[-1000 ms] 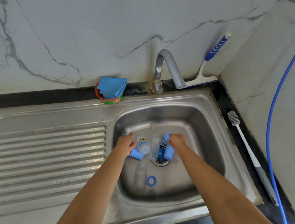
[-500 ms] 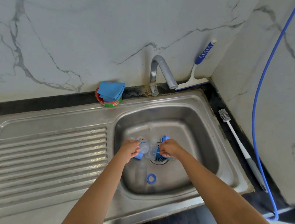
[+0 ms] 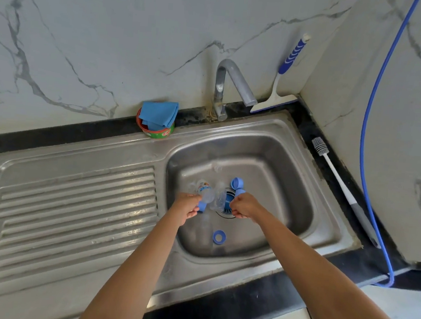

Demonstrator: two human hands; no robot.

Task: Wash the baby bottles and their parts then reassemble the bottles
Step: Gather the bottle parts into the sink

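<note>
Drawn closer, left hand (image 3: 187, 205) grips bottle (image 3: 205, 193); grip of right hand (image 3: 244, 208) curled, contents hidden.

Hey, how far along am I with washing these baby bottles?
Early. Done: some taking apart, since a blue ring and a blue cap lie loose in the sink. In hand: the left hand grips the printed bottle, the right hand a blue piece. Left: washing, as no water leaves the tap and the brush lies on the counter, then reassembly.
</note>
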